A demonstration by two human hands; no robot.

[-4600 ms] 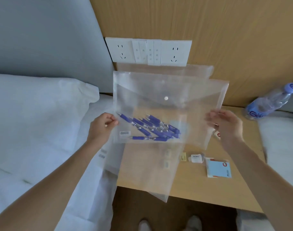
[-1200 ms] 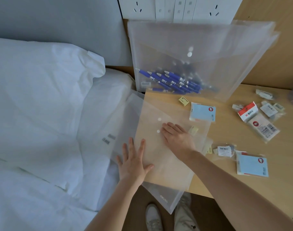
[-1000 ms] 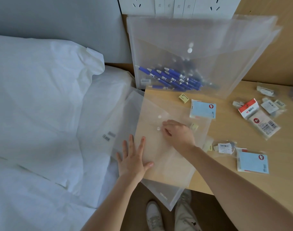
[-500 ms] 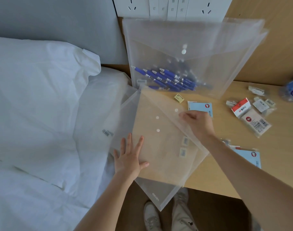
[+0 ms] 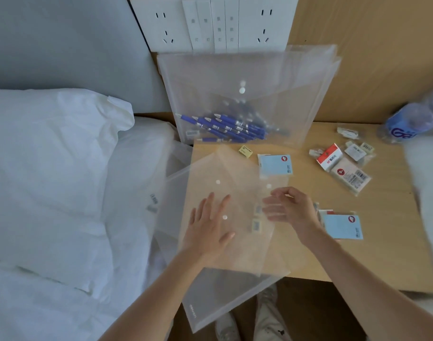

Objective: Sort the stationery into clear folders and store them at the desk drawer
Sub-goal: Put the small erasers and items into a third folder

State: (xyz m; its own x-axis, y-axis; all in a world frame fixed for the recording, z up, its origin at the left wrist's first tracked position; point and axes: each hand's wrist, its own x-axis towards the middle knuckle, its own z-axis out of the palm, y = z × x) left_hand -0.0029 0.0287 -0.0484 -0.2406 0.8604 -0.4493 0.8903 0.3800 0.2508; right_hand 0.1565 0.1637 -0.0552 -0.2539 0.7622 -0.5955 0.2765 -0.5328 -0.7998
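Head view: left hand point(image 5: 208, 227) flat, fingers spread, pressing top clear folder point(image 5: 235, 252) onto wooden desk point(image 5: 382, 254). Right hand point(image 5: 290, 210) just right of it, fingers loosely curled at raised flap point(image 5: 235, 168); whether pinching flap, cannot tell. Behind that folder, propped against wall, second folder point(image 5: 272, 77) with blue pens point(image 5: 230, 127) inside. Right of top folder: blue sticky pads point(image 5: 275, 164), red-white box point(image 5: 330, 157), small packets point(image 5: 350, 175).
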